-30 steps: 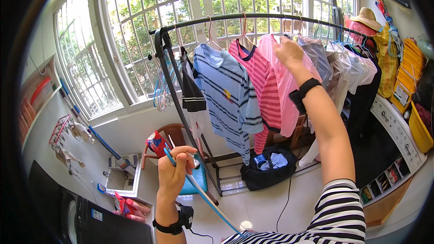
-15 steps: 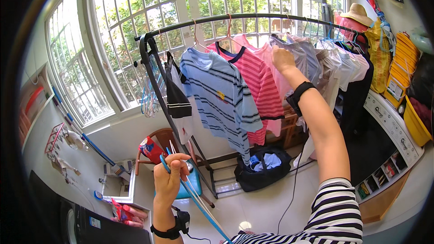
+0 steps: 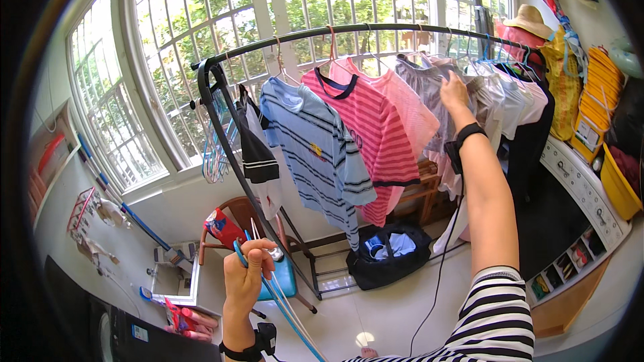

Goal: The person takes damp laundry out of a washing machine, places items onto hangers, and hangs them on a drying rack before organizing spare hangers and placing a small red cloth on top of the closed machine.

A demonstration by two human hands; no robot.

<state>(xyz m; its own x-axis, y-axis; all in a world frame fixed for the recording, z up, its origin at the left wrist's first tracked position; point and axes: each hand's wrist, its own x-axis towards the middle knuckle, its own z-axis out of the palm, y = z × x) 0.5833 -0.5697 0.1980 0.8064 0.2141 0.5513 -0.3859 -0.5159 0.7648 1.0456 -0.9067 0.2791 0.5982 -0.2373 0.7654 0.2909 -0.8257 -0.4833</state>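
Left hand (image 3: pixel 248 269) clamped on hangers (image 3: pixel 290 315), 11-to-5, gap toward 3; right hand (image 3: pixel 456 92) at grey garment (image 3: pixel 421 84), grip unclear; rack (image 3: pixel 382 27) ends 10ish.

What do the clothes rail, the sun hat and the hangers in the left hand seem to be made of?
Clothes rail: probably metal tube with a smooth black coating; it is slim, evenly dark. Sun hat: likely straw or similar fibre, matt, judging by its tan colour. Hangers in the left hand: perhaps plastic or plastic-coated wire; thin, smooth, blue and whitish.
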